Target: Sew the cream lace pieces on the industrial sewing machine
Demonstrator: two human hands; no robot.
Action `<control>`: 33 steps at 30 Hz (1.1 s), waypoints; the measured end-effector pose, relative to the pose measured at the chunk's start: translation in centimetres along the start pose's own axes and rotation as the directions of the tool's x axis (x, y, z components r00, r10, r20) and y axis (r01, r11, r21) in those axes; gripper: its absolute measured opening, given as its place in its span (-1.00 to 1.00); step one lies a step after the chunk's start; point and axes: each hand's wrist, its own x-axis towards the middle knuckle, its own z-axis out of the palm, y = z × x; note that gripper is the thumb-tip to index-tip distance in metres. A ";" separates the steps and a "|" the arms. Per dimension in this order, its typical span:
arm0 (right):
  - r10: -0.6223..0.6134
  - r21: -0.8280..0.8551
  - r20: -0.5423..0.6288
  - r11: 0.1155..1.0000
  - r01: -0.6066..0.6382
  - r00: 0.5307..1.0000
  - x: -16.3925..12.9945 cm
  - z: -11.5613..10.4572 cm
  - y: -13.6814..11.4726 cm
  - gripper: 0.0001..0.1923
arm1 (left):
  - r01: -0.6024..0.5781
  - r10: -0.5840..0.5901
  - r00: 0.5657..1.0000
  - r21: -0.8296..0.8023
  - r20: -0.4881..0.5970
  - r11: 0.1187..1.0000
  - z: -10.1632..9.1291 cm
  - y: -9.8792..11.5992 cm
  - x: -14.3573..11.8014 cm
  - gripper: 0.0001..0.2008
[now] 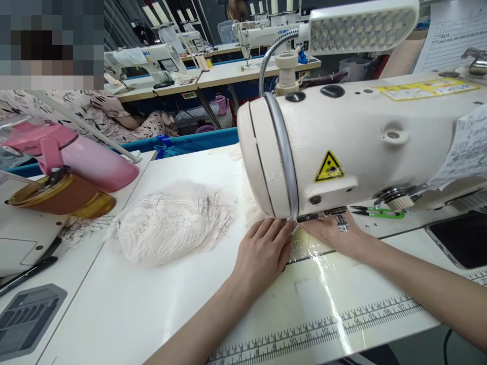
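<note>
Both hands lie flat on the lace piece (304,242) under the machine (342,147) head, near the bench's front edge; left hand (262,253) just left of the needle, right hand (333,234) behind it, fingers spread, pinching nothing; lace is pale, thin, partly hidden; a lace pile (167,223) sits left.

Glossy cream enamel sewing machine (342,137), soft openwork lace pile (167,223), smooth matt white tabletop (152,304), shiny pink plastic bottle (87,157).

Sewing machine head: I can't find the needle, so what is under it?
Under the sewing machine head both hands, left and right, press pale lace fabric flat. The head covers the needle and fingertips.
</note>
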 end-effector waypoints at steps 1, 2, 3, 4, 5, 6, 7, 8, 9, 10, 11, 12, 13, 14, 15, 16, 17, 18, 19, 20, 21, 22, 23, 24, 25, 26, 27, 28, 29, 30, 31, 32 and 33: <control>0.005 0.012 0.008 1.000 -0.005 1.000 0.0 0.1 0.0 -0.72 | 0.002 -0.002 1.000 0.003 0.003 1.000 0.0 0.0 0.0 -0.69; 0.009 0.022 0.019 1.000 -0.009 1.000 -0.1 0.3 0.1 -0.72 | 0.002 -0.002 1.000 0.013 0.005 1.000 0.1 0.0 0.0 -0.69; 0.007 0.024 0.028 1.000 -0.007 1.000 -0.2 0.5 0.1 -0.72 | 0.002 -0.002 1.000 0.031 -0.001 1.000 0.1 0.1 -0.1 -0.69; -0.002 0.012 0.032 1.000 0.001 0.999 -0.3 0.7 0.2 -0.72 | -0.006 0.007 1.000 0.057 -0.016 0.998 0.2 0.1 -0.2 -0.69; -0.012 -0.003 0.033 1.000 0.012 0.999 -0.5 0.8 0.2 -0.73 | -0.026 0.029 0.999 0.089 -0.037 0.996 0.2 0.1 -0.3 -0.70; -0.021 -0.022 0.029 1.000 0.021 0.999 -0.8 1.0 0.2 -0.74 | -0.058 0.066 0.996 0.121 -0.056 0.991 0.3 0.2 -0.5 -0.70; -0.035 -0.040 0.022 0.999 0.036 0.999 -1.1 1.1 0.2 -0.74 | -0.099 0.110 0.991 0.148 -0.071 0.984 0.4 0.2 -0.6 -0.70; -0.051 -0.059 0.010 0.997 0.051 0.999 -1.4 1.1 0.2 -0.75 | -0.141 0.155 0.985 0.165 -0.076 0.976 0.5 0.2 -0.8 -0.68; -0.067 -0.077 -0.004 0.995 0.067 0.998 -1.7 1.2 0.2 -0.75 | -0.176 0.191 0.979 0.175 -0.075 0.969 0.5 0.3 -0.9 -0.67; -0.082 -0.095 -0.018 0.992 0.080 0.996 -1.9 1.3 0.1 -0.74 | -0.193 0.208 0.975 0.179 -0.072 0.965 0.6 0.3 -1.0 -0.67; -0.095 -0.112 -0.031 0.990 0.091 0.995 -2.2 1.5 0.1 -0.73 | -0.190 0.206 0.976 0.179 -0.072 0.965 0.6 0.3 -1.0 -0.68; -0.102 -0.126 -0.037 0.987 0.097 0.994 -2.3 1.6 0.1 -0.72 | -0.175 0.191 0.978 0.179 -0.079 0.968 0.6 0.3 -1.0 -0.70; -0.103 -0.133 -0.037 0.986 0.097 0.994 -2.4 1.7 0.1 -0.70 | -0.155 0.173 0.981 0.179 -0.088 0.971 0.5 0.3 -0.9 -0.70; -0.097 -0.135 -0.032 0.987 0.091 0.995 -2.5 1.8 0.0 -0.68 | -0.138 0.157 0.983 0.178 -0.097 0.974 0.5 0.3 -0.9 -0.71; -0.089 -0.134 -0.023 0.987 0.085 0.996 -2.5 1.9 0.0 -0.66 | -0.127 0.146 0.984 0.175 -0.104 0.976 0.4 0.3 -0.8 -0.71; -0.078 -0.132 -0.018 0.988 0.075 0.997 -2.5 2.0 0.0 -0.65 | -0.120 0.140 0.984 0.172 -0.107 0.978 0.4 0.3 -0.7 -0.71; -0.068 -0.130 -0.015 0.989 0.066 0.998 -2.4 2.0 0.0 -0.64 | -0.116 0.136 0.985 0.170 -0.109 0.979 0.3 0.2 -0.7 -0.71; -0.061 -0.126 -0.015 0.990 0.059 0.998 -2.4 2.1 -0.1 -0.63 | -0.112 0.131 0.985 0.168 -0.109 0.979 0.3 0.2 -0.6 -0.71; -0.056 -0.121 -0.017 0.991 0.053 0.998 -2.3 2.1 -0.1 -0.63 | -0.107 0.125 0.987 0.165 -0.105 0.980 0.3 0.1 -0.6 -0.70; -0.053 -0.116 -0.020 0.992 0.050 0.998 -2.3 2.2 -0.1 -0.63 | -0.103 0.120 0.988 0.162 -0.099 0.981 0.3 0.0 -0.6 -0.70; -0.051 -0.114 -0.022 0.992 0.048 0.998 -2.3 2.2 -0.1 -0.63 | -0.099 0.115 0.989 0.158 -0.094 0.982 0.3 0.0 -0.6 -0.70; -0.052 -0.112 -0.024 0.993 0.049 0.998 -2.3 2.3 -0.1 -0.62 | -0.094 0.109 0.990 0.155 -0.090 0.983 0.3 0.0 -0.6 -0.70; -0.052 -0.111 -0.024 0.993 0.049 0.998 -2.3 2.4 -0.1 -0.62 | -0.090 0.105 0.991 0.154 -0.088 0.984 0.4 0.0 -0.6 -0.70; -0.051 -0.112 -0.023 0.993 0.048 0.998 -2.3 2.4 -0.1 -0.62 | -0.087 0.101 0.991 0.156 -0.088 0.984 0.4 0.0 -0.6 -0.70; -0.049 -0.114 -0.021 0.992 0.047 0.999 -2.3 2.4 -0.2 -0.62 | -0.085 0.100 0.991 0.160 -0.090 0.983 0.5 0.0 -0.5 -0.70; -0.046 -0.117 -0.019 0.992 0.043 0.999 -2.3 2.4 -0.2 -0.62 | -0.084 0.100 0.991 0.166 -0.093 0.983 0.5 0.0 -0.5 -0.70; -0.036 -0.123 -0.019 0.992 0.034 0.999 -2.2 2.3 -0.3 -0.62 | -0.082 0.099 0.990 0.174 -0.096 0.981 0.6 0.0 -0.5 -0.70; -0.022 -0.131 -0.017 0.991 0.020 1.000 -2.2 2.3 -0.4 -0.62 | -0.080 0.099 0.991 0.182 -0.095 0.980 0.6 0.0 -0.5 -0.69; -0.010 -0.136 -0.013 0.991 0.008 1.000 -2.2 2.2 -0.4 -0.63 | -0.079 0.099 0.991 0.189 -0.095 0.979 0.6 0.1 -0.4 -0.69; -0.002 -0.138 -0.004 0.990 0.002 1.000 -2.1 2.1 -0.5 -0.63 | -0.078 0.099 0.990 0.194 -0.096 0.978 0.7 0.1 -0.4 -0.69; 0.002 -0.135 0.007 0.991 -0.002 1.000 -2.0 2.1 -0.5 -0.64 | -0.077 0.098 0.990 0.197 -0.098 0.977 0.7 0.1 -0.4 -0.69; 0.005 -0.130 0.015 0.992 -0.003 1.000 -2.0 2.0 -0.5 -0.64 | -0.077 0.098 0.990 0.197 -0.098 0.977 0.7 0.1 -0.4 -0.69; 0.006 -0.123 0.023 0.992 -0.003 1.000 -1.9 2.0 -0.5 -0.64 | -0.078 0.099 0.990 0.194 -0.098 0.978 0.7 0.1 -0.4 -0.69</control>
